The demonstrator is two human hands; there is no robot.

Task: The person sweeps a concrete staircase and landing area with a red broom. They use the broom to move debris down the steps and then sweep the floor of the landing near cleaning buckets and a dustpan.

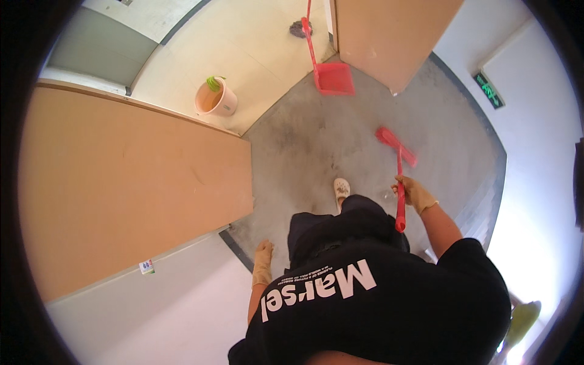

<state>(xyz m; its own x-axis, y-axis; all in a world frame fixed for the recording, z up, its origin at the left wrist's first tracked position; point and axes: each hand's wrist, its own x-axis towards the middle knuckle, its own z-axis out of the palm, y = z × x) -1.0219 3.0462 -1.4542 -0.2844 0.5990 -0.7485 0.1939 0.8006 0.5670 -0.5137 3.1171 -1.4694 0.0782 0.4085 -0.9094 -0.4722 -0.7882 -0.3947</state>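
Note:
My right hand (413,192), in a tan rubber glove, grips the red handle of a broom (396,145). The broom's red head is low over or on the grey floor, ahead and to the right; its outline is slightly blurred. My left hand (263,260), in a matching glove, hangs at my left side with the fingers curled and no object visible in it. A red long-handled dustpan (335,80) rests on the grey floor near the doorway, well beyond the broom.
A pink bucket (218,99) with a green cloth over its rim stands on the pale tiles past the threshold. A mop head (299,28) lies farther back. Wooden doors stand at left (137,182) and upper right (392,41). A white wall (538,137) bounds the right.

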